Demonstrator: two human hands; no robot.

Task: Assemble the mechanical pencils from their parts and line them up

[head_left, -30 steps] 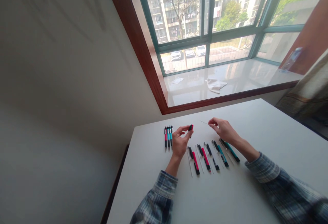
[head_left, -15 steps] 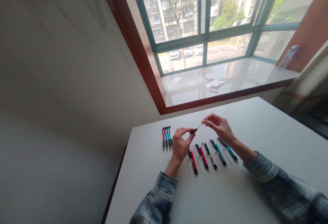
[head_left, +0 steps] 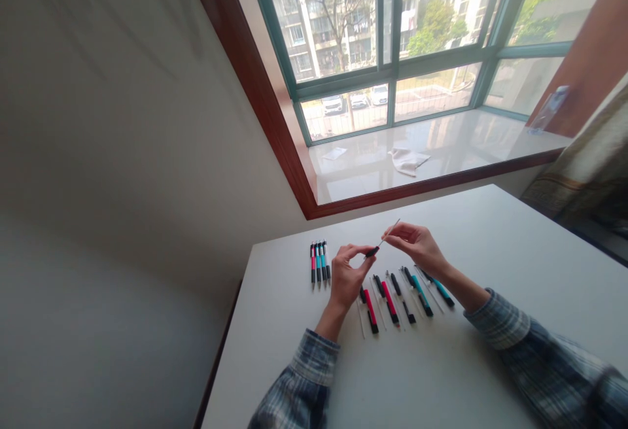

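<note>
My left hand [head_left: 346,277] pinches a short black pen part [head_left: 371,252], probably the lower barrel, between thumb and fingertips above the table. In my right hand [head_left: 417,246] is a thin pen refill [head_left: 393,227], slanting down toward the left. Its lower end meets the black part; how far it goes in cannot be made out. Below my hands lies a row of pens taken apart: a red barrel [head_left: 371,311], another red barrel [head_left: 390,303], a teal barrel [head_left: 422,296] and a second teal barrel [head_left: 444,293], with black grips and thin refills beside them.
Several whole pens [head_left: 318,264] lie side by side left of my left hand. Behind the white table [head_left: 392,377] is a window sill with a white cloth [head_left: 408,161] and a clear bottle [head_left: 548,112]. A curtain [head_left: 569,164] hangs at the right.
My right hand has moved left, bringing the refill to the black pen part. My left hand has tilted that part toward it. Over the last half second the refill has shifted slightly down and left.
</note>
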